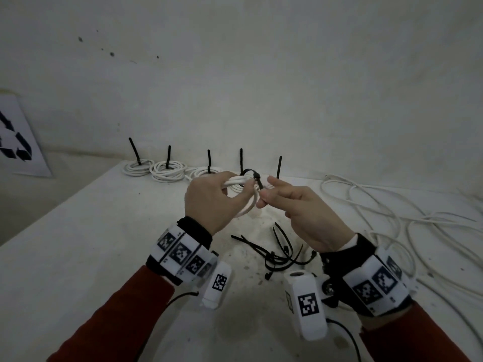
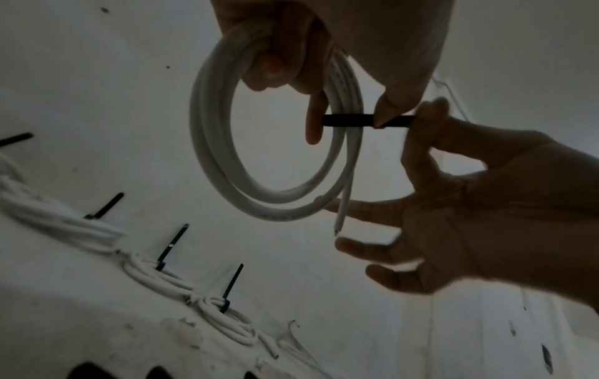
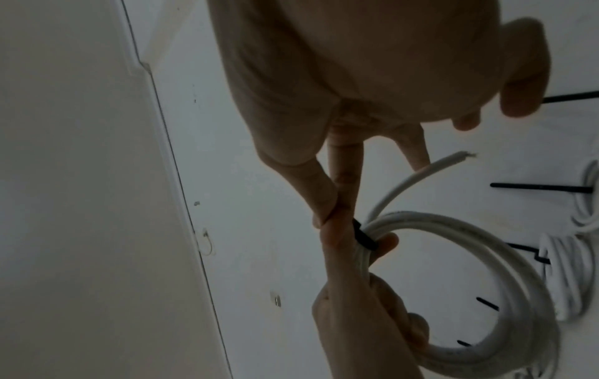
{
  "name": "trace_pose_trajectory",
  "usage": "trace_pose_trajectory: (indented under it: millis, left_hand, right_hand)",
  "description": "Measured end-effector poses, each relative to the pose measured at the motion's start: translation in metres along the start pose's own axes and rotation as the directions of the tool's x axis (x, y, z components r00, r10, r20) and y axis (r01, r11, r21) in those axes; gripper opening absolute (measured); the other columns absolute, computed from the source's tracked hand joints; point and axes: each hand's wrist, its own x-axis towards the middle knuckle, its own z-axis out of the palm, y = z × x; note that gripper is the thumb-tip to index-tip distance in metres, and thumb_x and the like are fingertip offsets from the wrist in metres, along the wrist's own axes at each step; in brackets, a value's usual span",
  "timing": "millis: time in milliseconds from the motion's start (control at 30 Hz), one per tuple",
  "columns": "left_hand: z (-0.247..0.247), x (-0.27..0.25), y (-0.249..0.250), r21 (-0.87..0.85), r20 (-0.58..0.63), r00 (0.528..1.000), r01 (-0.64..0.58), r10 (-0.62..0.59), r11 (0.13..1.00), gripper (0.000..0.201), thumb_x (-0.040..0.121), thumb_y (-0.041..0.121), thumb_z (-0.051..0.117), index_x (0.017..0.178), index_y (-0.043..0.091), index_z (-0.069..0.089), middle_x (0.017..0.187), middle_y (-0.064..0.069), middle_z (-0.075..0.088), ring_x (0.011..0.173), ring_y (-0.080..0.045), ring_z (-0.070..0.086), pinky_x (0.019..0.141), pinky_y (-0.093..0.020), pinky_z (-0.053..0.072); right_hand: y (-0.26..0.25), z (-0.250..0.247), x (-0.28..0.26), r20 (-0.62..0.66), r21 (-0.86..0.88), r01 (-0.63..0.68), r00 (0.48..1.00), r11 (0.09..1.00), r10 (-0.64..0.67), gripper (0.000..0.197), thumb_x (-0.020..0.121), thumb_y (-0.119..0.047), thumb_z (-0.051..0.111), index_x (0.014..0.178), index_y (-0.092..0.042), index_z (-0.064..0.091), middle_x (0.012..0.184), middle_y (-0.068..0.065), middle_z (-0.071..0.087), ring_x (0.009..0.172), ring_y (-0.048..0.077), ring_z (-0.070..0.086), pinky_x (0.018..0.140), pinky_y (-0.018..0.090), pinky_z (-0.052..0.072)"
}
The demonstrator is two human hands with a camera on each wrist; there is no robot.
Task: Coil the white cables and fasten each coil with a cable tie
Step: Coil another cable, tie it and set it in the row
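At frame centre, left hand point(image 1: 209, 199) grips the coil point(image 2: 275, 153) steady while right hand point(image 1: 308, 212), pinching the cable tie point(image 2: 343, 120), should pull its tail straight until snug.

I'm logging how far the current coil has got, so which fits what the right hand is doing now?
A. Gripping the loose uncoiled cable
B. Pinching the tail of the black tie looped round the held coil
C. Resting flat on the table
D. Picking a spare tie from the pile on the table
B: in the left wrist view the right hand pinches the tail of the black tie, which wraps the coil held by the left hand.
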Motion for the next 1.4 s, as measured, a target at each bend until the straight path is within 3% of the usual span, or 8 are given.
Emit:
trace_pose_trajectory:
  millis: [200, 300, 500, 700, 900, 1033, 1233, 1400]
  left_hand:
    - [-0.004, 0.009, -0.015, -0.030, 0.055, 0.981, 0.186, -0.184, 0.982, 0.040, 0.072, 0.051, 0.056, 0.045, 0.024, 0.046, 0.041, 0.003, 0.043, 0.046, -0.010, 0.044, 0.049, -0.015, 0.030]
    - [-0.001, 0.010, -0.017, -0.022, 0.102, 0.960, 0.264, -0.260, 0.964, 0.048, 0.064, 0.055, 0.050, 0.052, 0.010, 0.057, 0.046, -0.003, 0.047, 0.050, -0.014, 0.044, 0.049, -0.017, 0.029]
    - [-0.007, 0.014, -0.018, 0.008, 0.121, 0.955, 0.270, -0.269, 0.963, 0.044, 0.071, 0.051, 0.052, 0.053, 0.011, 0.055, 0.045, -0.001, 0.045, 0.048, -0.012, 0.044, 0.048, -0.018, 0.026]
    - [-0.010, 0.015, -0.014, -0.069, 0.144, 0.947, 0.301, -0.289, 0.951, 0.047, 0.073, 0.051, 0.054, 0.062, 0.007, 0.067, 0.054, -0.008, 0.058, 0.053, -0.018, 0.048, 0.050, -0.021, 0.030]
    - [-0.014, 0.009, 0.010, -0.166, 0.269, 0.919, 0.339, -0.288, 0.926, 0.033, 0.081, 0.033, 0.065, 0.052, 0.018, 0.066, 0.041, 0.007, 0.049, 0.043, -0.007, 0.041, 0.047, -0.017, 0.028]
    - [-0.018, 0.008, 0.020, -0.260, 0.316, 0.888, 0.420, -0.334, 0.870, 0.034, 0.085, 0.029, 0.063, 0.052, 0.022, 0.066, 0.035, 0.011, 0.046, 0.038, -0.008, 0.036, 0.050, -0.026, 0.031]
    - [-0.021, 0.005, 0.032, -0.325, 0.315, 0.871, 0.472, -0.377, 0.820, 0.031, 0.087, 0.026, 0.062, 0.059, 0.015, 0.069, 0.034, 0.014, 0.046, 0.039, 0.003, 0.043, 0.051, -0.025, 0.030]
    - [-0.022, -0.004, 0.035, -0.318, 0.278, 0.881, 0.460, -0.382, 0.829, 0.031, 0.083, 0.031, 0.063, 0.056, 0.017, 0.070, 0.046, 0.013, 0.056, 0.043, -0.001, 0.045, 0.053, -0.026, 0.035]
  right_hand:
    - [0.012, 0.016, -0.001, -0.044, -0.111, 0.056, 0.997, 0.992, -0.062, 0.015, 0.083, -0.026, 0.072, 0.069, -0.025, 0.077, 0.129, -0.019, 0.051, 0.133, -0.012, 0.027, 0.115, 0.035, 0.024]
    - [0.019, 0.021, -0.001, -0.072, -0.165, 0.057, 0.995, 0.985, -0.069, 0.013, 0.081, -0.033, 0.073, 0.069, -0.028, 0.077, 0.144, -0.018, 0.038, 0.132, -0.011, 0.029, 0.115, 0.035, 0.025]
    - [0.019, 0.021, 0.006, -0.048, -0.173, 0.135, 0.988, 0.976, -0.145, 0.025, 0.093, -0.032, 0.059, 0.075, -0.026, 0.075, 0.131, -0.011, 0.055, 0.125, -0.004, 0.044, 0.107, 0.026, 0.031]
    - [0.021, 0.009, 0.011, -0.306, -0.529, 0.120, 0.896, 0.840, -0.321, 0.018, 0.086, -0.011, 0.068, 0.103, -0.015, 0.073, 0.096, -0.008, 0.070, 0.074, -0.002, 0.060, 0.069, 0.000, 0.039]
    - [0.033, 0.007, 0.013, -0.349, -0.632, 0.179, 0.803, 0.754, -0.483, 0.008, 0.079, -0.007, 0.074, 0.086, -0.010, 0.078, 0.083, 0.002, 0.075, 0.077, 0.016, 0.069, 0.080, 0.028, 0.054]
    - [0.035, 0.009, 0.005, -0.350, -0.431, 0.174, 0.873, 0.886, -0.341, 0.014, 0.080, -0.005, 0.073, 0.086, -0.015, 0.079, 0.075, -0.009, 0.073, 0.074, 0.007, 0.069, 0.074, 0.019, 0.053]
    - [0.032, 0.020, -0.006, -0.239, 0.318, 0.056, 0.971, 0.946, 0.023, 0.020, 0.089, 0.002, 0.056, 0.088, -0.004, 0.076, 0.090, 0.017, 0.073, 0.083, 0.023, 0.069, 0.075, 0.028, 0.055]
    - [0.033, 0.026, -0.013, -0.215, 0.150, 0.096, 0.975, 0.984, -0.063, 0.021, 0.078, -0.014, 0.078, 0.096, -0.005, 0.074, 0.090, 0.012, 0.075, 0.084, 0.016, 0.070, 0.077, 0.024, 0.055]
